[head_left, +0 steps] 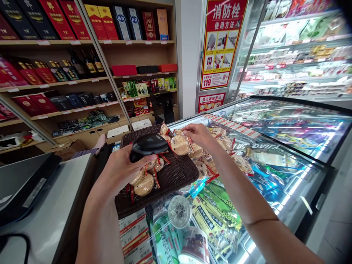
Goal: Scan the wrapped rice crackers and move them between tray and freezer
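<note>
My left hand [121,172] is closed around a black handheld device [148,145], held over a dark brown wicker tray [176,174]. The tray rests on the glass lid of a chest freezer [288,154]. Wrapped round biscuits [143,185] with red ties lie in the tray's near corner, and more wrapped biscuits [180,145] are piled at its far side and on the glass beyond. My right hand [198,135] reaches across to that pile, fingers pinched on a biscuit packet.
A grey counter [55,216] with a dark machine [19,187] stands at the left. Wooden shelves [82,79] of boxed bottles fill the back wall. A refrigerated display [297,55] stands at the right, beside a red fire-hydrant poster [222,40]. Frozen packets [214,216] show under the glass.
</note>
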Motion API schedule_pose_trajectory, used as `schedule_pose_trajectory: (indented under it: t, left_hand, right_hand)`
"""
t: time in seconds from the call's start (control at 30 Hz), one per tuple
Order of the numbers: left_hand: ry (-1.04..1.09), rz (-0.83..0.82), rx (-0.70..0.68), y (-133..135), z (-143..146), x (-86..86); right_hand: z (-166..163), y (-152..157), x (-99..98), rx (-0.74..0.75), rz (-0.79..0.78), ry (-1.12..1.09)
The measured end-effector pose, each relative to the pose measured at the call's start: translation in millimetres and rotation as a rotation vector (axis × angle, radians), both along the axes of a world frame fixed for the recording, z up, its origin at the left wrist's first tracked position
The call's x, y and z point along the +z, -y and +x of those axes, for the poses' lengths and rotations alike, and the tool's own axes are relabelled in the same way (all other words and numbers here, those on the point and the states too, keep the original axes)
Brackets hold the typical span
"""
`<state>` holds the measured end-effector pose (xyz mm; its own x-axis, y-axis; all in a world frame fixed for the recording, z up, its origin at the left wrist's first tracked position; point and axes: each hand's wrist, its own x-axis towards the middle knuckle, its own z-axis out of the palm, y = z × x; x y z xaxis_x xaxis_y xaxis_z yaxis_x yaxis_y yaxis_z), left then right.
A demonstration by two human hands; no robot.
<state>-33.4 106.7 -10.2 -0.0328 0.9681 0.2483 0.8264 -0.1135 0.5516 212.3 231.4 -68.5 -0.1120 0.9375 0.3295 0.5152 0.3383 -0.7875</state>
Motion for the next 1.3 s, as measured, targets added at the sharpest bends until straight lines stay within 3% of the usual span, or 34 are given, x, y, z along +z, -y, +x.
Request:
schedule_pose_trajectory:
  t: [0.13,0.3,0.43,0.5,0.57,0.63,0.7,0.87,1.0,1.13,1.3]
  left_hand:
    - [0.016,0.003,0.088,0.5,-2.9,0.8]
    - [-0.004,0.027,0.192,2.5,-6.5,5.3]
    - [0.01,0.083,0.193,1.5,-7.9,4.2]
    - [0.012,0.093,0.186,1.9,-8.1,3.2]
    - [0.014,0.085,0.187,2.8,-7.8,2.7]
    - [0.017,0.08,0.197,3.4,-7.4,2.6]
    - [0.022,0.08,0.209,3.2,-7.2,2.1]
    - [0.041,0.079,0.177,1.5,-6.7,0.8]
    - [0.031,0.073,0.164,2.7,-4.8,3.1]
    - [0.03,0.061,0.174,4.0,-4.6,4.7]
    - [0.0,0.063,0.156,1.6,-8.3,1.8]
  right_hand:
    - [13.5,-6.7,2.4,-0.216,0.037,0.127]
    - [31.1,-6.7,-5.3,-0.507,0.015,0.473]
    - [20.0,6.8,-5.6,-0.662,0.077,0.631]
    - [0.4,16.9,-4.5,-0.541,0.149,0.638]
    - [-27.0,29.2,-8.7,-0.254,0.156,0.59]
    - [-56.7,43.3,-20.9,0.068,0.084,0.515]
    - [-81.9,57.3,-37.9,0.233,-0.06,0.502]
    - [-106.4,72.6,-65.8,0.432,-0.265,0.389]
    - [-104.1,68.0,-62.5,0.535,-0.26,0.225]
    - [-102.9,69.6,-58.3,0.467,-0.224,0.321]
    - [-106.9,75.8,-64.1,0.654,-0.239,0.317]
